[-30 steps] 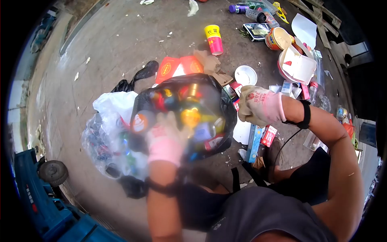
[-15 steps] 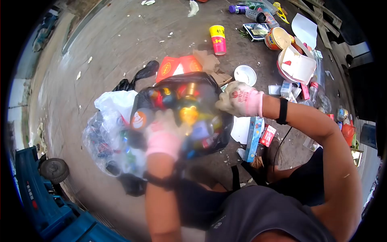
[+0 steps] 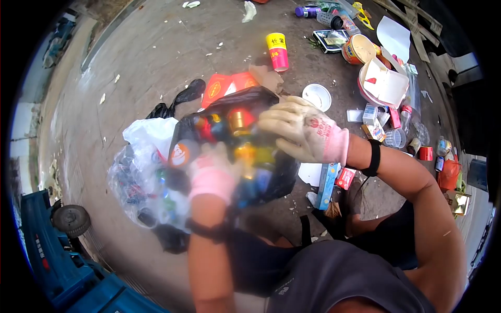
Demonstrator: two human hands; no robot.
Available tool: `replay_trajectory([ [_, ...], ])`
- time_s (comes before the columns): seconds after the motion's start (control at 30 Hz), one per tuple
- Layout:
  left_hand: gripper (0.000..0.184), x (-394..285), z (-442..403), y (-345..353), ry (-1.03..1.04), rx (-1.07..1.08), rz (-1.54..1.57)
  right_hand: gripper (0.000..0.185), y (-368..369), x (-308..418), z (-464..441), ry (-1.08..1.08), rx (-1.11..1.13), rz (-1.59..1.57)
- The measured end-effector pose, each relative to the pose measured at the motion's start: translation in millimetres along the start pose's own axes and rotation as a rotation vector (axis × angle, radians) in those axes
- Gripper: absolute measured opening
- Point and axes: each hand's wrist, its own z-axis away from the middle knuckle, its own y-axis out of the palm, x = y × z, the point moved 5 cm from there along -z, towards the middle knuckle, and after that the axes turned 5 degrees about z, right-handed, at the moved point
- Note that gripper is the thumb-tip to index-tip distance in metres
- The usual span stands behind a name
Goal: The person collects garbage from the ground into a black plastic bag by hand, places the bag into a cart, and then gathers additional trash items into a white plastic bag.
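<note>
Nearest is the wearer's dark shirt point(image 3: 344, 281), on the close side of the black plastic bag point(image 3: 284, 180), which lies on the ground, mouth spread, and serves here as the landmark. The left hand point(image 3: 211, 172), in a pale glove with a pink cuff, is over the bag's left part; it is blurred, so I cannot tell whether its fingers are closed on anything. Inside the bag is a jumble of containers, mostly too smeared to name, though a gold-topped item point(image 3: 240, 120) shows towards its far side. The right hand point(image 3: 300, 130), gloved alike, is stretched out over the bag's right edge, fingers extended and thumb apart, with nothing visible in its grasp. Just right of the bag are a long blue box point(image 3: 327, 188) and a small red-and-white carton point(image 3: 345, 178); against its left side rests a clear plastic sack point(image 3: 141, 180) with bottles in it. Red packaging point(image 3: 219, 89) sits just behind the bag, and a white bowl point(image 3: 317, 97) is behind it to the right. Farther back are a yellow-and-pink cup point(image 3: 277, 52) and, well right of the bag, an open white food box point(image 3: 389, 83) and a paper tub point(image 3: 360, 49). Beyond those, a purple bottle point(image 3: 308, 11) lies farthest.
</note>
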Motion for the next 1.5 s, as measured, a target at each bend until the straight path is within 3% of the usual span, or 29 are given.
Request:
replay_trajectory([
  [0.07,0.071,-1.8,1.1,-0.3,-0.008,0.0,-0.006,0.049,22.3,-4.7,-6.3,-0.177,0.124,0.0],
  [0.13,0.07,-3.8,0.7,-3.6,-0.006,-0.009,-0.008,0.039,54.4,-20.2,6.4,-0.301,0.44,0.153],
  [0.23,0.068,2.1,4.9,-2.4,-0.015,-0.016,0.009,0.026,49.3,-24.6,28.8,-0.237,0.984,0.383],
  [0.33,0.068,2.4,4.4,-3.0,-0.006,-0.02,0.025,0.015,5.4,-20.1,47.5,-0.201,1.168,0.428],
  [0.47,0.068,3.3,5.2,-5.9,-0.006,-0.012,0.035,0.015,-29.3,-14.5,46.7,-0.048,0.89,0.07],
  [0.5,0.068,1.7,5.5,-7.1,-0.008,-0.008,0.035,0.018,-44.5,-9.3,38.3,0.006,0.622,-0.126],
  [0.6,0.069,-2.6,7.7,-9.5,-0.01,0.004,0.01,0.022,-15.4,-12.1,22.7,-0.063,0.253,-0.185],
  [0.7,0.069,-0.1,5.1,-5.5,0.007,-0.003,-0.002,0.026,29.3,-24.4,22.5,-0.002,0.542,0.237],
  [0.8,0.068,2.1,7.1,-6.2,0.008,-0.004,0.007,0.028,58.9,-42.6,24.5,0.051,1.014,0.515],
  [0.9,0.066,9.3,10.2,-5.2,0.007,-0.018,0.048,0.028,33.7,-38.8,23.4,0.077,0.981,0.4],
  [1.0,0.059,13.5,10.5,-15.3,0.015,-0.137,0.181,0.028,-6.7,-31.9,23.2,0.157,0.443,-0.279],
  [1.07,0.056,14.2,17.7,-37.2,-0.02,-0.16,0.345,0.029,-37.6,-16.2,6.8,0.421,0.265,-0.69],
  [1.1,0.05,20.4,16.5,-45.0,-0.008,-0.268,0.394,0.028,-47.2,-11.7,0.4,0.304,0.156,-0.637],
  [1.2,0.038,33.8,41.4,-73.8,-0.072,-0.299,1.165,0.024,-45.8,13.1,-14.7,0.002,0.0,-0.394],
  [1.23,0.037,44.2,46.8,-78.4,0.09,-0.434,1.179,0.022,-43.5,22.0,-20.9,-0.044,0.006,-0.368],
  [1.3,0.033,71.6,49.2,-82.8,0.139,-0.525,1.316,0.021,-31.5,24.7,-30.8,0.36,0.184,-0.578],
  [1.33,0.033,76.9,49.7,-88.1,0.35,-0.717,1.085,0.022,-24.9,24.9,-29.0,0.562,0.274,-0.676],
  [1.4,0.037,93.2,59.1,-88.4,0.352,-0.817,1.115,0.019,-49.6,35.4,-39.9,0.395,0.038,-0.39],
  [1.43,0.041,92.3,69.0,-92.9,0.305,-0.617,1.663,0.016,-58.3,36.2,-42.5,0.201,-0.121,-0.247],
  [1.47,0.039,106.5,70.0,-90.7,0.342,-0.811,1.537,0.016,-67.4,33.2,-39.3,0.011,-0.278,-0.105],
  [1.5,0.041,114.4,73.5,-93.1,0.508,-0.762,1.745,0.022,-78.0,35.2,-35.9,-0.147,-0.406,0.028],
])
